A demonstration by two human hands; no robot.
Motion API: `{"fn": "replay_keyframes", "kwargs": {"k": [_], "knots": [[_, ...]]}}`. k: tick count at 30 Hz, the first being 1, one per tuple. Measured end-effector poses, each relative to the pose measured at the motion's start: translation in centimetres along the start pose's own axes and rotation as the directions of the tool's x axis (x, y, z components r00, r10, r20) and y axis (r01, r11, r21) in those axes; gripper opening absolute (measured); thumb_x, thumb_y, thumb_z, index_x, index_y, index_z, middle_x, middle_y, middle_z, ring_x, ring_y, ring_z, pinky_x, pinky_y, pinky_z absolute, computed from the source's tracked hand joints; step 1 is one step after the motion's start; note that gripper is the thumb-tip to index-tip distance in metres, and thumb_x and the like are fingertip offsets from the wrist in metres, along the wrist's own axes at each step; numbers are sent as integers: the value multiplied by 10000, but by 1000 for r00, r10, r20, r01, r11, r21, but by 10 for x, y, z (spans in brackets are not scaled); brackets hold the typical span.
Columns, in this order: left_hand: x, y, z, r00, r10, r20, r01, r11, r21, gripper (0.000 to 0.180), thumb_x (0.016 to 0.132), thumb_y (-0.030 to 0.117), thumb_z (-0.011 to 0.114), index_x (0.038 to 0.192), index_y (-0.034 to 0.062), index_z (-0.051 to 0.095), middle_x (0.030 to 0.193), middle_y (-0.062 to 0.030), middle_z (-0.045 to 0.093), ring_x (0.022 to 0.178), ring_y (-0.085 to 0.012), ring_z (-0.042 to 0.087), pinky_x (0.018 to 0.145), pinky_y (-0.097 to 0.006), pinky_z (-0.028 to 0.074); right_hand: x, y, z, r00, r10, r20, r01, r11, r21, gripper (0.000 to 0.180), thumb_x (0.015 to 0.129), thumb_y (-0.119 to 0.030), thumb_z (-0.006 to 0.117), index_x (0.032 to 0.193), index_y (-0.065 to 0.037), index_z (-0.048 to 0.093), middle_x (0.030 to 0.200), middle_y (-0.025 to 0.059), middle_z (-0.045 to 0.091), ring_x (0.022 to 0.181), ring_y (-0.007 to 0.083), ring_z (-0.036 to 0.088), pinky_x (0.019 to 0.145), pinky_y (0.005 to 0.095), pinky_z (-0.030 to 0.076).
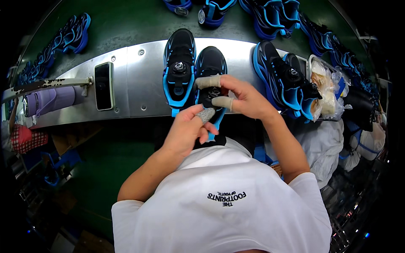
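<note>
A black sneaker with blue trim [212, 59] lies in front of me on the metal ledge, toe pointing away. My right hand [240, 97] is over its tongue, beige covers on the thumb and a finger. Those two fingertips close around the round dial [215, 91] on the shoe. At the heel end, my left hand [187, 130] is curled on the collar, a grey knit cover on one digit; its grip is partly hidden. Just left of this shoe stands a matching sneaker [179, 55], its dial and tongue facing up, with neither hand holding it.
Another pair of sneakers [278, 76] stands to the right, beside a tray of plastic-wrapped items [325, 90]. A phone [103, 85] and a lilac bottle [52, 101] lie at left, near a worn metal bar [46, 85]. More sneakers line the green surface [122, 25] beyond.
</note>
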State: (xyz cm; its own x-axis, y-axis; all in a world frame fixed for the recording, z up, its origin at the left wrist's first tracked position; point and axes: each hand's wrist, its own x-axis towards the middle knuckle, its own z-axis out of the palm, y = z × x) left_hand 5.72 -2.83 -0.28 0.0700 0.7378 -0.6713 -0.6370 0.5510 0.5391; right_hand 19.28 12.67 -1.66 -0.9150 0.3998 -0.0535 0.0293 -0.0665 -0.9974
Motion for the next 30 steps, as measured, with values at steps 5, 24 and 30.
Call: {"fn": "replay_keyframes", "kwargs": {"k": [5, 24, 30], "knots": [[-1, -11, 21, 995, 52, -86, -64, 988, -143, 248, 1001, 155, 480, 1195, 15, 540, 931, -193, 669, 659, -143, 604, 593, -261, 504, -10, -10, 9, 989, 54, -140, -95, 949, -302, 535, 805, -42, 686, 1324, -146, 601, 1016, 25, 671, 816, 108, 529, 722, 253, 448], [-1, -12, 22, 998, 0, -55, -8, 990, -141, 273, 989, 58, 398, 1217, -16, 529, 1068, -115, 617, 884, -200, 667, 638, -282, 533, -2, -7, -14, 997, 32, 77, -17, 983, -184, 538, 804, -72, 674, 1335, -104, 592, 1113, 8, 646, 808, 116, 487, 736, 246, 410], [2, -15, 34, 986, 35, -161, -62, 985, -163, 246, 1008, 181, 491, 1186, 18, 540, 961, -186, 667, 719, -156, 629, 639, -274, 528, -15, 11, 23, 940, -219, -262, 58, 858, -510, 417, 776, -105, 707, 1192, -111, 666, 890, 90, 537, 884, 250, 501, 808, 332, 426]]}}
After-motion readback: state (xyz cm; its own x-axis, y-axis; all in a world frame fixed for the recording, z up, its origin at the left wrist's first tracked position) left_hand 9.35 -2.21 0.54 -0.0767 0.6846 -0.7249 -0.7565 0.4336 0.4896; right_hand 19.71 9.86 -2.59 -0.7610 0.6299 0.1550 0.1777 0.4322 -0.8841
